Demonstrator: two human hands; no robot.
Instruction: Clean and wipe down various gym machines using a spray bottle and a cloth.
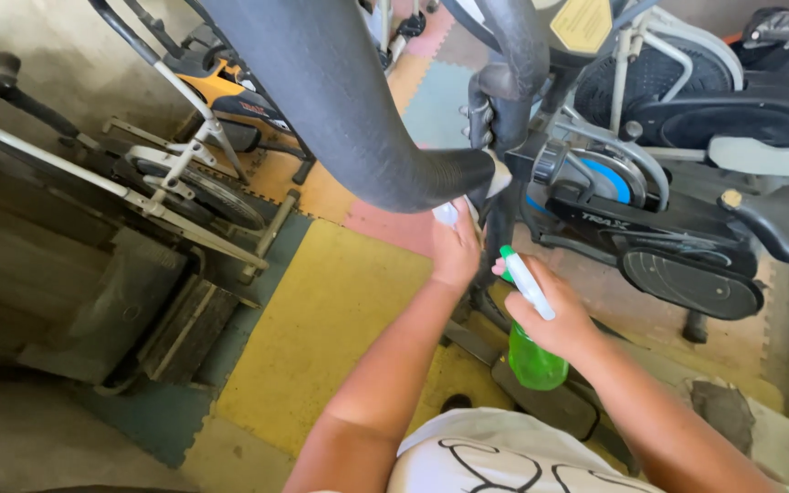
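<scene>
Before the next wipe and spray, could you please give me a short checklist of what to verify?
1. Right hand has a firm grip on the green spray bottle: ok.
2. Nozzle points toward the bike frame: ok.
3. Left hand holds a cloth at the foam handlebar: ok.
4. Liquid left in the bottle: cannot tell.
5. Left hand out of the spray path: not ok, it sits right beside the nozzle.

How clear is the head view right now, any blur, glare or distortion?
Head view: even daylight, no strong glare; the padded handlebar looms oversized and soft near the lens; the left hand and the cloth are slightly blurred; the right hand and green spray bottle are sharp.
</scene>
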